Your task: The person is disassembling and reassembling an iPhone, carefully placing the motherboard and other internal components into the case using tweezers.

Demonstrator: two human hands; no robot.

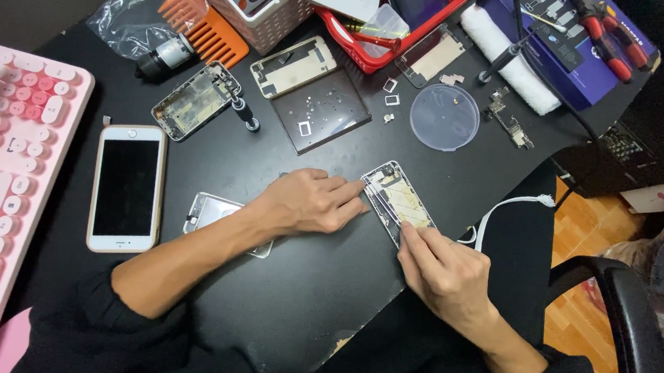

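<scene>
Scene: a black work table (294,299) strewn with phone parts, seen from above.
Thing in hand: an opened phone frame (394,200) is laid at an angle near the table's middle, slightly right.
Left hand (312,202): laid flat with fingers stretched out, fingertips pressed against the frame's left edge.
Right hand (442,270): fingers bunched together on the frame's near end; whether something small is pinched cannot be told.
Left side: a white phone (126,188) with a dark screen is set beside a pink keyboard (6,182).
Far side: a second gutted frame (195,100), a dark mat (321,109) dotted with screws, a clear round lid (444,116) and a red basket (378,55) are seen.
</scene>
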